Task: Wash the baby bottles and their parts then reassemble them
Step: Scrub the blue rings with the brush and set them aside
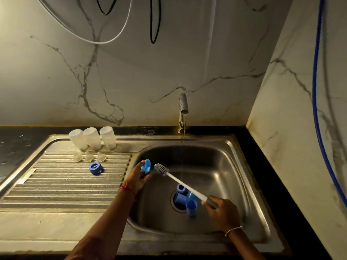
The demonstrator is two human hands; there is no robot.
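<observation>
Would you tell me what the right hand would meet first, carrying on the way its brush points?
Likely the round blue plastic bottle part gripped by the left hand: the right hand aims the white-handled grey bottle brush straight at it, though depth is unclear.

blue collar ring point(96, 168), white-handled grey brush point(161, 169), veined marble wall point(150, 72)

Kitchen, steel sink point(234, 147) (tap point(183, 106) running), marble wall point(169, 62)

Handle end of brush point(176, 180) buried in right hand point(221, 212). In left hand point(137, 178), blue part point(146, 166) half covered by fingers, perhaps collar ring. Over drain point(175, 206), blue pieces point(187, 197) overlap, count unclear. Both forearms point(105, 228) cut by bottom edge.
</observation>
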